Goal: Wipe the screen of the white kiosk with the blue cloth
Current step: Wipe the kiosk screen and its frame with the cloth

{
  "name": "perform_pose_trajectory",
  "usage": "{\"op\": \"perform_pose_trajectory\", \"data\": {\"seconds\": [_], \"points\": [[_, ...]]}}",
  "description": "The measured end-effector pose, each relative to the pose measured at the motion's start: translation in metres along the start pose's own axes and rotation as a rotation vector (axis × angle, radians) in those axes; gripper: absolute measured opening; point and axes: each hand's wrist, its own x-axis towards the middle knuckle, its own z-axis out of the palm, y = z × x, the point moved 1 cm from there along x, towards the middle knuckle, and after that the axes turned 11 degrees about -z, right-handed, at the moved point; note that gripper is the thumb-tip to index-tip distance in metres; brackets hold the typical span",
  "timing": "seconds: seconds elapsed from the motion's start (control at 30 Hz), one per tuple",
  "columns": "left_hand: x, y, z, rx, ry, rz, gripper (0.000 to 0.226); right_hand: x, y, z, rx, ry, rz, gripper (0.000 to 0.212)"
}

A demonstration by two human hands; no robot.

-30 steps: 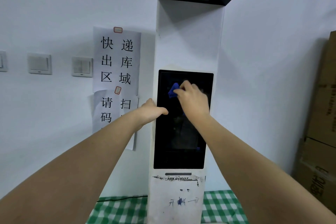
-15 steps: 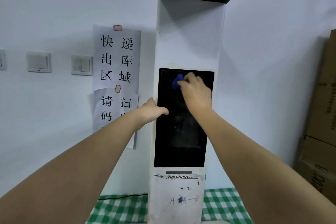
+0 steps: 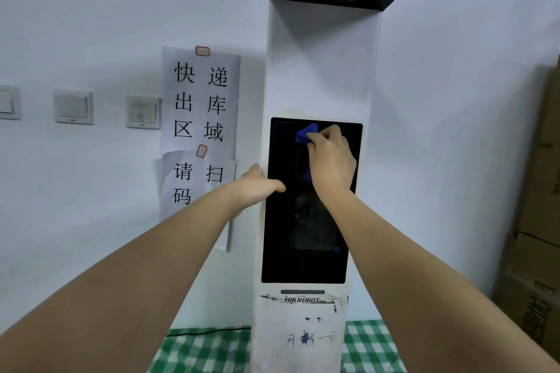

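Right-hand grip [image 3: 330, 160] bunches blue cloth [image 3: 306, 133] at screen [image 3: 303, 227] top; left hand [image 3: 257, 188] clasps white kiosk [image 3: 321, 70] edge — wiping underway; next, downward strokes.

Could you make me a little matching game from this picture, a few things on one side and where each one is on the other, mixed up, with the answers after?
Things:
1. blue cloth
2. left hand
3. paper signs
4. checked cloth

Places:
A. on the wall, left of the white kiosk
B. at the foot of the kiosk
C. gripping the kiosk's left edge, thumb on the screen
D. bunched in the right hand, near the top of the screen

Pairs: 1-D, 2-C, 3-A, 4-B
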Motion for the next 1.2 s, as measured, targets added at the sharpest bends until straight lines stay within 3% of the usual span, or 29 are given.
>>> {"op": "perform_pose_trajectory", "data": {"seconds": [0.1,0.3,0.37,0.47,0.53,0.6,0.73,0.8,0.9,0.97,1.13,1.2], "points": [[0.002,-0.003,-0.002,-0.008,0.003,-0.004,0.082,-0.005,-0.017,0.008,-0.010,-0.029,-0.007,0.023],[0.004,-0.005,0.001,0.000,0.012,-0.020,0.082,-0.014,-0.024,0.010,-0.187,-0.219,-0.495,0.028],[0.002,-0.004,0.001,0.006,0.010,-0.013,0.079,-0.004,-0.013,0.004,-0.211,-0.154,-0.441,0.025],[0.002,-0.005,-0.001,0.004,-0.004,-0.009,0.081,0.005,-0.003,-0.001,-0.025,-0.034,-0.053,0.026],[0.004,-0.008,-0.002,-0.001,-0.004,-0.016,0.084,0.002,-0.014,0.003,0.058,-0.028,0.025,0.026],[0.006,-0.010,-0.003,-0.007,-0.005,-0.026,0.087,-0.003,-0.028,0.008,0.061,-0.077,-0.065,0.027],[0.006,-0.012,-0.001,-0.002,-0.005,-0.039,0.088,-0.003,-0.032,0.017,-0.123,-0.216,-0.428,0.026],[0.005,-0.012,0.000,-0.016,-0.008,-0.033,0.086,0.003,-0.021,0.011,-0.103,-0.163,-0.332,0.026],[0.004,-0.013,0.000,-0.029,-0.018,-0.024,0.083,0.008,-0.010,0.004,0.066,0.003,0.039,0.027],[0.004,-0.014,0.002,-0.043,-0.020,-0.028,0.083,0.006,-0.021,0.006,0.027,-0.007,-0.010,0.027],[0.008,-0.014,0.007,-0.033,-0.037,-0.025,0.076,-0.012,-0.039,0.020,-0.042,-0.197,-0.419,0.024],[0.008,-0.013,0.006,-0.027,-0.025,-0.016,0.073,-0.007,-0.032,0.019,-0.061,-0.113,-0.408,0.023]]}}
